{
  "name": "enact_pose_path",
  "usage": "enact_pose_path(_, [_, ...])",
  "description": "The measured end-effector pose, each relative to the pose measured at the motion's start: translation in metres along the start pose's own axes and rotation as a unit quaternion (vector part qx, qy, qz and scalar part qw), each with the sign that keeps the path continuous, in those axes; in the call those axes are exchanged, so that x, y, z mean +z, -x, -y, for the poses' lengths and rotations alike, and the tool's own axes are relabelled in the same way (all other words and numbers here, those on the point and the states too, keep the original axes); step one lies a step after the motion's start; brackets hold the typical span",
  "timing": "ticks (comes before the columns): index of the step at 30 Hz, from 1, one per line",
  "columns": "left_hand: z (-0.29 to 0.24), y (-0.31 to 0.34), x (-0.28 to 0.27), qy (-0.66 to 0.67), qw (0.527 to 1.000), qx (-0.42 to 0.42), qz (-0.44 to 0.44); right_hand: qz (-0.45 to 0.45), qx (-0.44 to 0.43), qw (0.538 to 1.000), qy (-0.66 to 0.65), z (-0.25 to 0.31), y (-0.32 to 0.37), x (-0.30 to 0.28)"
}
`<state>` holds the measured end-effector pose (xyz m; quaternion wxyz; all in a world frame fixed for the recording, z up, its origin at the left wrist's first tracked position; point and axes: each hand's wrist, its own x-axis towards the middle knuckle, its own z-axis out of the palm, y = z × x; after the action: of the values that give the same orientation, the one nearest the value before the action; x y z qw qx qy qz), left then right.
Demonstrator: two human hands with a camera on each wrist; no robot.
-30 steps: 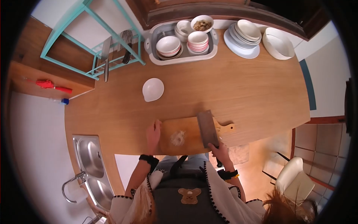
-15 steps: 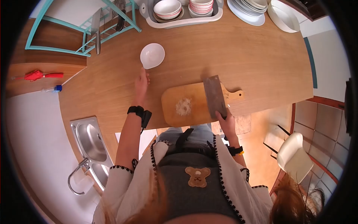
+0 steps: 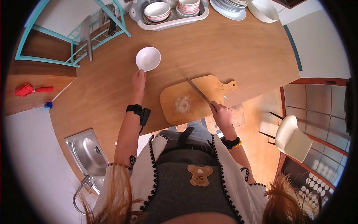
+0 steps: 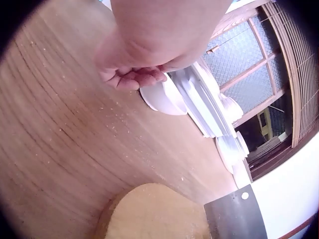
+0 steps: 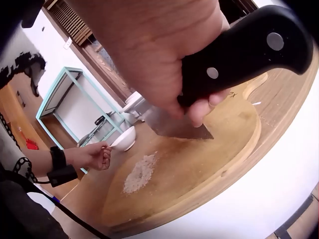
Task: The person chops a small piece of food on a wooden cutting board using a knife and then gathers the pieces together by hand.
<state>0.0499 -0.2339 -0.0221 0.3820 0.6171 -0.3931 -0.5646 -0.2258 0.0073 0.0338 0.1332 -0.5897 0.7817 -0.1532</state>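
Head cam: left hand (image 3: 139,84) is pinching the lip of the white bowl (image 3: 148,58), beyond the cutting board (image 3: 169,93)'s left end; can't tell if it's off the desk (image 3: 223,48). Probably light, stiff and breakable, so that lip's an okay hold. Left wrist: hand blocks part of the bowl, cleaver (image 4: 235,216)'s cut off. Right wrist: right hand (image 5: 159,55)'s fingers wrap the black handle (image 5: 239,52), the spot to grab, likely hefty; blade's partly hidden.

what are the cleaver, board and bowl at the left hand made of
Cleaver: grey metallic blade, likely steel from its dull sheen; black handle, possibly plastic, with metal rivets. Board: tan, matte, probably wood by its colour. Bowl: smooth white, ceramic or plastic, unclear.
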Motion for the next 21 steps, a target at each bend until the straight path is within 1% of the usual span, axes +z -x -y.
enact_pose_path(1, [-0.001,0.005,-0.001,0.001,1.0,0.0,0.002,-0.011,-0.003,1.0,0.01,0.004,0.001,0.001])
enact_pose_path(3, [0.0,0.019,-0.002,-0.051,0.998,-0.022,0.038,-0.019,-0.004,1.0,0.013,0.009,0.003,0.004])
enact_pose_path(8, [0.02,0.04,0.001,-0.053,0.996,-0.027,0.071,-0.028,-0.024,0.999,0.039,0.01,0.013,0.013])
enact_pose_path(10, [0.024,0.042,0.002,-0.057,0.995,-0.032,0.08,-0.016,-0.067,0.995,0.078,0.012,0.02,0.014])
enact_pose_path(11, [0.025,0.043,0.002,-0.047,0.995,-0.021,0.088,-0.016,-0.066,0.995,0.079,0.013,0.025,0.015])
enact_pose_path(13, [0.024,0.046,0.003,-0.036,0.995,-0.01,0.095,0.005,-0.104,0.99,0.094,0.016,0.032,0.018])
enact_pose_path(16, [0.018,0.058,0.001,-0.062,0.993,0.006,0.095,0.03,-0.127,0.987,0.092,0.02,0.044,0.018])
enact_pose_path(17, [0.017,0.066,0.0,-0.065,0.994,0.021,0.087,0.05,-0.123,0.988,0.084,0.018,0.046,0.019])
enact_pose_path(19, [0.025,0.081,0.0,-0.068,0.994,0.038,0.076,0.037,-0.113,0.991,0.069,0.016,0.046,0.018])
enact_pose_path(21, [0.038,0.098,0.001,-0.16,0.976,0.143,0.036,0.024,-0.103,0.993,0.052,0.014,0.039,0.017])
